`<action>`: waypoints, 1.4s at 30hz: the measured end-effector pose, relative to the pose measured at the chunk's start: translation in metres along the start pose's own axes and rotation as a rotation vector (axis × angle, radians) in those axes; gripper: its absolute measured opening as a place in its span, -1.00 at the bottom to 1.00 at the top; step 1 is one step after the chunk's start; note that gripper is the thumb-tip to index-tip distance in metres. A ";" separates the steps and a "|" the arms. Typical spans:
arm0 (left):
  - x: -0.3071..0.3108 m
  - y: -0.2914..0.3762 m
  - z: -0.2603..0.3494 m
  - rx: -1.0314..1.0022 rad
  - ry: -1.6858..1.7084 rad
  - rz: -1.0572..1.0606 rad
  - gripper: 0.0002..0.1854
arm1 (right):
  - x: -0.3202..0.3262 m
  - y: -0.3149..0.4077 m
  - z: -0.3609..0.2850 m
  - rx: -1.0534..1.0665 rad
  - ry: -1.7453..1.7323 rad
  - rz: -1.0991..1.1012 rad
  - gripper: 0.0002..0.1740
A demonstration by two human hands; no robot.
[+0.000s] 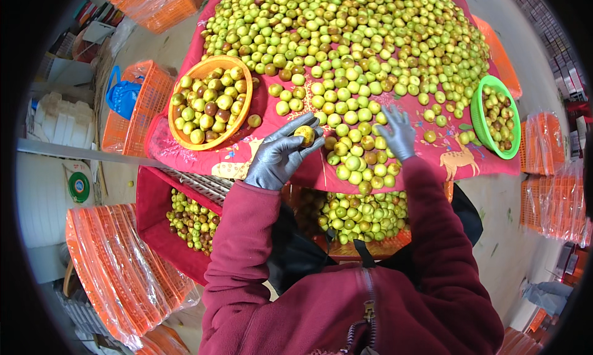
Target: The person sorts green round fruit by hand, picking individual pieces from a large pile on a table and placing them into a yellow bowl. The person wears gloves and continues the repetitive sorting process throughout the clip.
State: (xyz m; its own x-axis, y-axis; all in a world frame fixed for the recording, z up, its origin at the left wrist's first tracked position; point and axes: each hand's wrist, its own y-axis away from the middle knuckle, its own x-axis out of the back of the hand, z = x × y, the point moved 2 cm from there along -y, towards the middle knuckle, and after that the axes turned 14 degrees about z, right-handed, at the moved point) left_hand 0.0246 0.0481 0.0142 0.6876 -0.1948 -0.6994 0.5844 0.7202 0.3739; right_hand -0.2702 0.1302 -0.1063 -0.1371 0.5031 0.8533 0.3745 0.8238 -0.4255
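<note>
In my grey-gloved left hand (285, 153), palm up, a yellow-green jujube with brown marks (304, 136) rests between the curled fingers. My right hand (398, 132), gloved the same way, has its fingers spread at the right edge of a strip of loose jujubes (354, 137); no fruit shows in it. That strip runs from the big heap of green and russet jujubes (343, 26) to the table's near edge. Below the edge, an orange crate (366, 253) by my lap holds many green jujubes (363, 216).
An orange basket (248, 107) of browner jujubes stands left on the red patterned cloth (301, 172), a green basket (477, 104) at right. Lower left is a red-lined bin (153, 202) with mixed fruit. Plastic-wrapped orange crates (120, 262) are stacked on the floor around the table.
</note>
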 end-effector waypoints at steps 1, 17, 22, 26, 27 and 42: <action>0.004 0.001 -0.001 -0.006 -0.035 0.008 -0.41 | 0.000 0.003 -0.022 0.019 -0.006 -0.010 -0.33; -0.004 0.003 -0.008 -0.208 -0.557 0.084 -0.44 | 0.058 0.053 -0.040 0.061 -0.328 0.079 -0.67; 0.002 0.002 -0.010 -0.318 -0.605 0.104 -0.50 | 0.040 -0.003 -0.052 0.101 -0.253 0.179 -0.57; -0.003 0.001 -0.011 -0.336 -0.575 0.085 -0.54 | -0.011 -0.040 -0.080 0.140 -0.096 -0.017 -0.39; -0.004 -0.001 -0.011 -0.334 -0.561 0.073 -0.55 | -0.020 -0.041 -0.090 0.170 0.033 -0.120 -0.38; 0.041 -0.055 -0.063 -0.281 -1.093 0.135 -0.34 | 0.034 0.034 0.038 -0.275 -0.573 0.209 -0.63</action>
State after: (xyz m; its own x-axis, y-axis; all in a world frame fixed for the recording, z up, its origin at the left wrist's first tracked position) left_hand -0.0067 0.0427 -0.0738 0.8256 -0.4820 0.2933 0.4547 0.8762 0.1599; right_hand -0.2965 0.1853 -0.1034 -0.4737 0.7664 0.4339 0.6556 0.6358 -0.4074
